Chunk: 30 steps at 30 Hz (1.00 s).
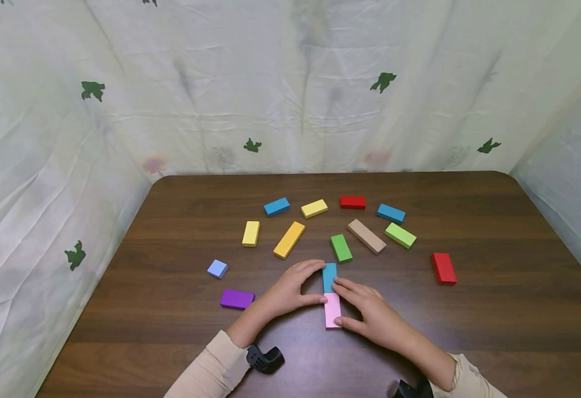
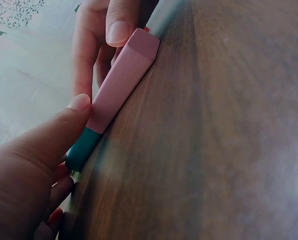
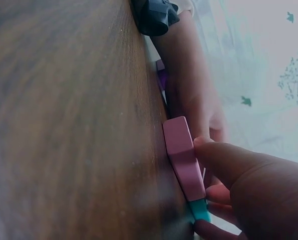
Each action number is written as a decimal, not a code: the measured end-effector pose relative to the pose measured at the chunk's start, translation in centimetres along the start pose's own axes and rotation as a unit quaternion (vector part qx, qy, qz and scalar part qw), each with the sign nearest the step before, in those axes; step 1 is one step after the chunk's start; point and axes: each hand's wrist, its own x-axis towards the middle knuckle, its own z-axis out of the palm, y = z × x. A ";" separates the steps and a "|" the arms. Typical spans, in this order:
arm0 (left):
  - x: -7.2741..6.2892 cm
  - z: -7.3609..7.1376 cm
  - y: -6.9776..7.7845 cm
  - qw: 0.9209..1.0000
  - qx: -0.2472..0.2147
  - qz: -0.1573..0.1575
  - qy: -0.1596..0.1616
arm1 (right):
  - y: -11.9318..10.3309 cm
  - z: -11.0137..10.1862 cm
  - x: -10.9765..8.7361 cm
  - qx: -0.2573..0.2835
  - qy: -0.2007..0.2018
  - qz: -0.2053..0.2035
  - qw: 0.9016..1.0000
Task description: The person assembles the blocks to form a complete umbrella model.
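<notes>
A teal block (image 1: 329, 277) and a pink block (image 1: 332, 310) lie end to end in a line on the table, seeming to touch. My left hand (image 1: 290, 290) is along their left side, its thumb against the pink block and its fingertips by the teal block's far end. From the right, my right hand (image 1: 370, 309) touches the teal block with its fingers and the pink block's near part with its thumb. In the left wrist view, the pink block (image 2: 123, 80) shows between both thumbs. A gap remains between thumb and fingers of each hand.
Beyond the hands lie a green block (image 1: 341, 248), a tan block (image 1: 367, 236), an orange block (image 1: 289, 240) and several others. A purple block (image 1: 237, 299) is beside the left forearm; a light blue block (image 1: 218, 268) lies behind it. A red block (image 1: 444, 268) sits at right.
</notes>
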 end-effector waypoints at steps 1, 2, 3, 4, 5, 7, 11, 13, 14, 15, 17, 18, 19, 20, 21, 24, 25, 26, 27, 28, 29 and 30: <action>0.0 0.0 0.0 1.000 0.002 0.000 0.000 | 0.0 0.0 0.0 0.000 0.000 0.000 1.000; 0.0 0.0 0.1 1.000 0.003 0.000 0.000 | 0.0 0.0 0.0 0.000 -0.001 0.000 1.000; 0.0 0.0 0.1 1.000 0.004 0.000 0.000 | 0.0 0.0 0.0 -0.001 -0.001 -0.001 1.000; 0.0 -0.1 0.1 1.000 0.005 0.000 0.000 | 0.0 0.0 0.0 -0.001 -0.001 0.000 1.000; 0.0 -0.1 0.2 1.000 0.007 0.000 -0.001 | 0.0 0.0 0.0 -0.001 -0.001 0.000 1.000; 0.0 -0.1 0.2 1.000 0.010 0.000 -0.001 | -0.1 -0.1 0.0 -0.002 -0.002 0.002 1.000; 0.0 -0.1 0.4 1.000 0.018 0.001 -0.001 | -0.2 -0.3 0.0 0.000 -0.008 0.008 1.000; 0.0 0.0 0.4 1.000 0.022 0.001 -0.001 | -0.2 -0.4 0.0 0.004 -0.010 0.011 1.000; 0.0 0.0 0.5 1.000 0.024 0.002 -0.002 | -0.2 -0.4 0.0 0.006 -0.012 0.012 1.000; 0.0 0.0 0.5 1.000 0.025 0.002 -0.002 | -0.2 -0.5 0.0 0.008 -0.012 0.013 1.000; 0.0 0.0 0.6 1.000 0.027 0.003 -0.002 | -0.2 -0.5 0.1 0.012 -0.012 0.014 1.000; 0.0 0.0 0.6 1.000 0.027 0.004 -0.002 | -0.2 -0.5 0.1 0.013 -0.012 0.014 1.000; 0.0 0.0 0.7 1.000 0.027 0.004 -0.002 | -0.1 -0.6 0.1 0.015 -0.011 0.012 1.000; 0.0 0.0 0.7 1.000 0.026 0.003 -0.003 | 0.0 -0.6 0.1 0.017 -0.011 0.012 1.000; 0.0 0.0 0.7 1.000 0.025 0.003 -0.003 | 0.0 -0.6 0.1 0.020 -0.012 0.011 1.000; 0.0 0.1 0.7 1.000 0.024 0.001 -0.003 | 0.2 -0.6 0.1 0.032 -0.018 0.007 0.999; 0.0 0.1 0.6 1.000 0.025 0.000 -0.004 | 0.3 -0.6 0.1 0.036 -0.022 0.006 0.999; 0.0 0.1 0.6 1.000 0.025 0.000 -0.004 | 0.3 -0.6 0.1 0.041 -0.026 0.006 0.999; 0.0 0.1 0.6 1.000 0.026 0.000 -0.003 | 0.4 -0.6 0.2 0.046 -0.030 0.006 0.999; 0.0 0.2 0.6 1.000 0.026 0.000 -0.003 | 0.4 -0.6 0.2 0.049 -0.032 0.006 0.998; 0.0 0.1 0.6 1.000 0.027 0.000 -0.003 | 0.4 -0.7 0.2 0.051 -0.035 0.006 0.998; 0.0 0.1 0.6 1.000 0.027 -0.001 -0.003 | 0.3 -0.7 0.2 0.052 -0.036 0.007 0.998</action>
